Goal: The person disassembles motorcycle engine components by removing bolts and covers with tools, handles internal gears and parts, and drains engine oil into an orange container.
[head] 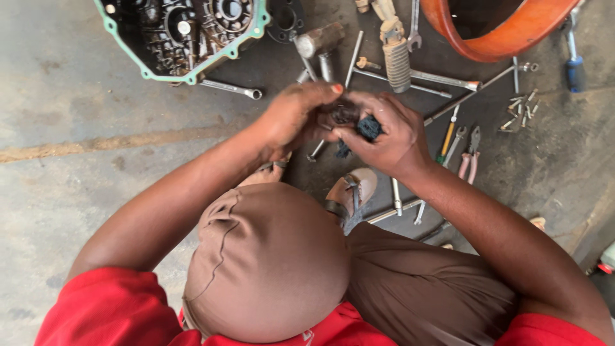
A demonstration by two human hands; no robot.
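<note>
While tools lie scattered on an oil-stained concrete floor [77, 115], an orange basin [500, 35] sits at its far right edge and an open engine case [186, 38], full of gears, at far left. The left hand [291, 115] curls around a small dark part [343, 114]; the right hand [391, 138] pinches a dark rag [369, 128] against it

Floor [77, 96]: rough matt concrete, oil-dark near tools. Engine case [186, 35]: greasy dull metal w/ matt green gasket rim. Tub [506, 32]: smooth orange plastic, slight sheen. Spanner [232, 88] & rods [448, 80]: bare shiny steel. Pliers [469, 154]: pink rubbery grips. Rag [368, 128]: dark blue fuzzy cloth. Trousers [269, 256]: matt brown woven cloth
</note>
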